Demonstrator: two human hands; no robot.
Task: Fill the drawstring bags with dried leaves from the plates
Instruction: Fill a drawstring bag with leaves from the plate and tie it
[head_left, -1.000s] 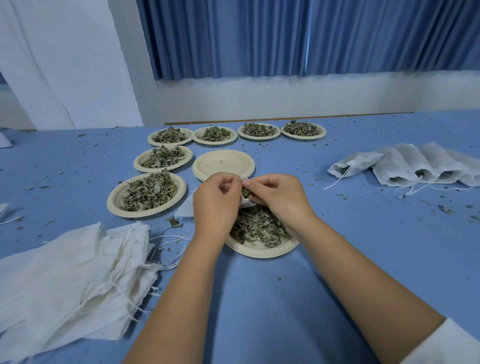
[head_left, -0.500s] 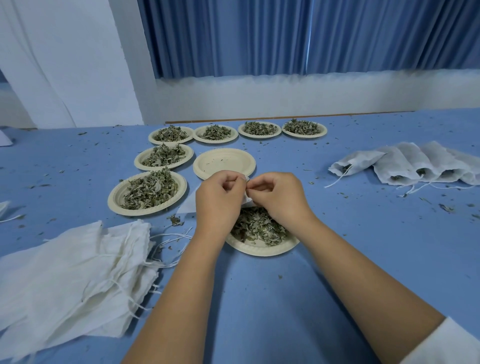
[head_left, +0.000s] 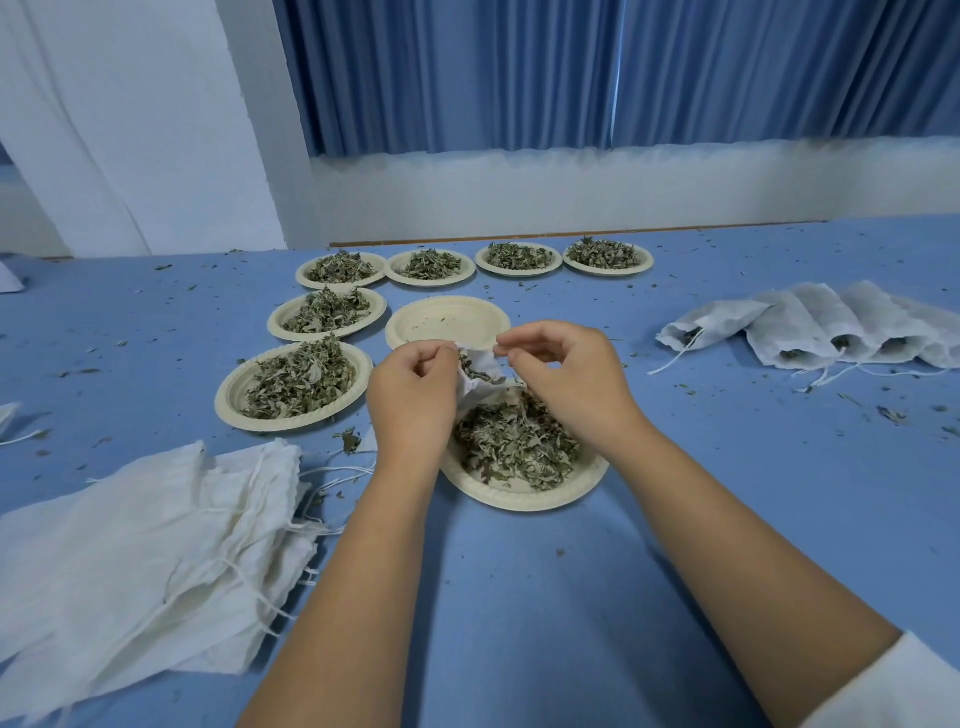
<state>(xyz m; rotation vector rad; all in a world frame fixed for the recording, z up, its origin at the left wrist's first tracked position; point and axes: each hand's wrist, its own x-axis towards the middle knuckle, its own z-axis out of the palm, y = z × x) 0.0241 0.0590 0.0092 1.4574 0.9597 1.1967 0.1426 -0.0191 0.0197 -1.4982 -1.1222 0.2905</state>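
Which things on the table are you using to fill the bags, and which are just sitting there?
For the job: drawstring bag pinched by left hand and right hand; plate of dried leaves under it; six more leaf plates; empty bags; filled bags.
Just lying about: empty plate; leaf crumbs on the blue table; curtain.
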